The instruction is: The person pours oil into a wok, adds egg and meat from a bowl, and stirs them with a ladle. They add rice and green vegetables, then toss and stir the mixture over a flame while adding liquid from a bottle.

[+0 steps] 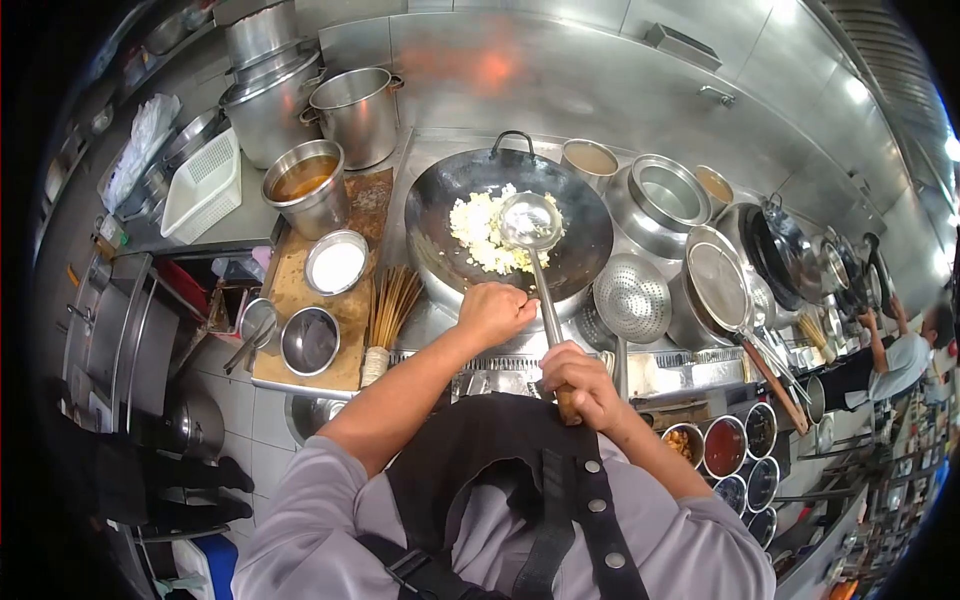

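A dark wok (435,215) with a loop handle at its far side sits on the stove and holds pale yellow and white food bits (475,225), which look like scrambled egg. My left hand (497,314) is closed in a fist at the wok's near rim, gripping it there; the fingers hide the spot it grips. My right hand (582,385) is wrapped round the wooden end of a long metal ladle (545,300). The ladle's bowl rests over the food, toward the right of the wok's middle.
Right of the wok are a perforated skimmer (632,298), a mesh strainer (717,280) and metal basins. To the left, a board carries a bowl of white powder (336,263), a pot of brown liquid (304,178) and a bamboo brush (395,305). Another person (900,360) stands far right.
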{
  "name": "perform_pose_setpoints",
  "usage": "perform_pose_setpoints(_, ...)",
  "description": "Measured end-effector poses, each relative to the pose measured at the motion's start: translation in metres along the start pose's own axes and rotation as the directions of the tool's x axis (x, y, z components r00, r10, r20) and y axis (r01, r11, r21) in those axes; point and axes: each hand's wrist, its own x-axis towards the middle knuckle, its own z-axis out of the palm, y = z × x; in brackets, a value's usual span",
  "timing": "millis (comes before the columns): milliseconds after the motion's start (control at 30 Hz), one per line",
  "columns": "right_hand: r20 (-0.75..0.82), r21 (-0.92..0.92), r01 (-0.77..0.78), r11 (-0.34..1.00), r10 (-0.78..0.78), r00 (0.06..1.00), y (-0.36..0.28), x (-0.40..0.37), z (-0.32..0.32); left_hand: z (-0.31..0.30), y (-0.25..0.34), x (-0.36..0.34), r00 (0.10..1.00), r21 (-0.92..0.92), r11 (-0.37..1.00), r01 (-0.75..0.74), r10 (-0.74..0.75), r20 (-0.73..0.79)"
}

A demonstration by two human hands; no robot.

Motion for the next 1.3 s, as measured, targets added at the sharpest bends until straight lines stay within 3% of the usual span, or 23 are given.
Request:
perform_pose_setpoints(67, 0.122, 0.109, -0.052, 0.993, 0.038, 0.992, 0.000, 0.021, -0.032, -0.005, 0.000, 0.002, 1.000, 0.006, 1.000, -0.003, 0.003, 0.004)
perform_pose_setpoints(133, 0.208, 0.185, 0.001, 0.983, -0.040, 0.977, -0.009, 0.081, -0.092, -0.002, 0.000, -0.004, 0.999, 0.006, 1.000, 0.004, -0.004, 0.034)
perform_pose_setpoints(167, 0.121, 0.431, -0.132, 0.893, 0.088, 0.989, -0.047, 0.117, -0.105, 0.000, -0.003, -0.003, 1.000, -0.013, 1.000, 0.003, -0.003, 0.015)
perform_pose_setpoints(200, 0.104, 0.551, -0.152, 0.821, 0.113, 0.988, -0.058, 0.152, -0.124, 0.000, -0.006, -0.002, 1.000, -0.029, 1.000, -0.001, 0.001, -0.005)
perform_pose_setpoints(233, 0.039, 0.477, -0.196, 0.857, 0.202, 0.979, -0.061, 0.187, -0.145, -0.002, -0.006, -0.001, 1.000, -0.017, 1.000, 0.012, -0.012, 0.018)
perform_pose_setpoints(300, -0.158, -0.018, -0.294, 0.956, 0.288, 0.944, -0.076, 0.237, -0.160, -0.001, -0.005, 0.003, 0.999, 0.019, 1.000, 0.003, -0.003, 0.047)
perform_pose_setpoints(333, -0.170, -0.015, -0.302, 0.953, 0.296, 0.940, -0.063, 0.253, -0.162, 0.000, -0.006, 0.002, 0.998, 0.054, 0.998, -0.008, 0.004, 0.070)
perform_pose_setpoints(400, -0.503, 0.033, -0.331, 0.943, 0.302, 0.810, -0.031, 0.265, -0.161, 0.010, -0.002, -0.008, 0.998, 0.036, 0.999, -0.017, 0.015, 0.061)
perform_pose_setpoints(433, -0.493, 0.024, -0.330, 0.944, 0.299, 0.817, -0.018, 0.261, -0.162, 0.012, 0.002, -0.011, 1.000, 0.028, 1.000, -0.007, 0.006, 0.023)
perform_pose_setpoints(467, -0.601, 0.232, -0.186, 0.955, 0.291, 0.744, -0.004, 0.255, -0.162, 0.012, 0.008, -0.024, 1.000, 0.026, 1.000, 0.009, -0.010, 0.011)
perform_pose_setpoints(500, -0.697, 0.411, -0.004, 0.912, 0.317, 0.643, 0.003, 0.252, -0.160, 0.000, 0.018, -0.041, 0.993, 0.008, 1.000, 0.000, -0.001, 0.120)
perform_pose_setpoints(533, -0.703, 0.413, 0.004, 0.911, 0.316, 0.638, -0.006, 0.245, -0.151, -0.017, 0.027, -0.050, 0.972, -0.007, 1.000, -0.023, 0.024, 0.234)
perform_pose_setpoints(600, -0.782, 0.270, 0.211, 0.939, 0.086, 0.617, -0.035, 0.223, -0.123, -0.034, 0.032, -0.040, 0.965, -0.040, 0.996, -0.076, 0.083, 0.248)
perform_pose_setpoints(700, -0.808, 0.258, 0.232, 0.938, 0.078, 0.584, -0.025, 0.217, -0.085, -0.009, 0.012, -0.013, 0.997, 0.060, 0.995, -0.075, 0.075, 0.006)
perform_pose_setpoints(833, -0.834, 0.138, 0.019, 0.990, 0.106, 0.541, 0.006, 0.251, -0.124, 0.027, 0.004, -0.070, 0.987, 0.148, 0.988, -0.041, 0.017, 0.160)
perform_pose_setpoints(867, -0.837, 0.165, 0.094, 0.982, 0.089, 0.541, -0.010, 0.256, -0.136, 0.017, 0.013, -0.092, 0.965, 0.113, 0.991, -0.067, 0.035, 0.260)
perform_pose_setpoints(933, -0.838, 0.192, 0.178, 0.965, 0.067, 0.541, -0.049, 0.266, -0.149, -0.023, 0.031, -0.098, 0.961, -0.062, 0.997, -0.044, 0.059, 0.270)
perform_pose_setpoints(1000, -0.771, 0.123, 0.363, 0.924, -0.141, 0.621, -0.083, 0.252, -0.135, -0.036, 0.025, -0.062, 0.977, 0.137, 0.974, -0.180, 0.160, 0.140)
perform_pose_setpoints(1067, -0.763, 0.022, 0.283, 0.959, -0.167, 0.625, -0.062, 0.245, -0.113, -0.028, 0.009, -0.024, 0.986, 0.079, 0.984, -0.162, 0.159, 0.041)
perform_pose_setpoints(1133, -0.824, -0.092, -0.055, 0.994, -0.045, 0.565, 0.000, 0.247, -0.082, 0.007, -0.009, -0.016, 0.996, 0.053, 0.996, -0.074, 0.076, -0.038)
perform_pose_setpoints(1233, -0.843, -0.081, -0.061, 0.995, -0.036, 0.536, 0.025, 0.263, -0.111, 0.013, 0.001, -0.059, 0.993, 0.146, 0.989, -0.020, 0.003, 0.117)
perform_pose_setpoints(1267, -0.844, -0.085, -0.065, 0.994, -0.038, 0.535, 0.011, 0.262, -0.118, 0.007, 0.009, -0.077, 0.993, 0.141, 0.990, -0.024, 0.007, 0.118)
perform_pose_setpoints(1300, -0.841, 0.016, 0.044, 0.999, -0.010, 0.541, -0.020, 0.263, -0.127, -0.009, 0.020, -0.095, 0.974, 0.082, 0.995, -0.050, 0.030, 0.224)
